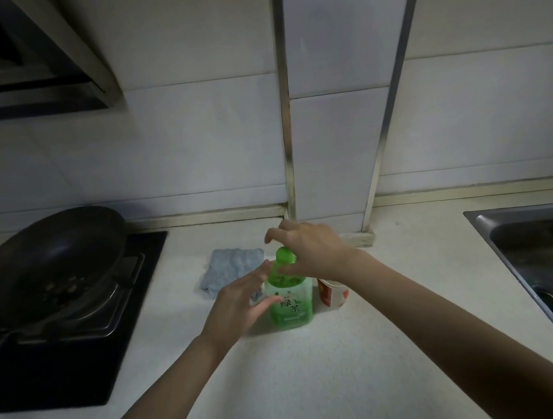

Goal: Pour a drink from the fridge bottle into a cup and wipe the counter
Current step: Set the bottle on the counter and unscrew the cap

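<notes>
A green tea bottle (291,305) with a green cap (286,255) stands upright on the white counter (321,376). My left hand (241,303) is at the bottle's left side, fingers straight, with the thumb touching the label. My right hand (311,252) hovers over the cap with spread fingers, its thumb lying against the bottle's neck. Just right of and behind the bottle stands a red and white cup (333,294), partly hidden under my right wrist. A grey cloth (228,270) lies folded on the counter behind and left of the bottle.
A black pan (57,262) sits on the dark hob (77,352) at the left. At the right a steel sink (550,267) is set into the counter. A tiled pillar (329,169) juts out from the wall behind the cup. A range hood (27,65) hangs at the upper left.
</notes>
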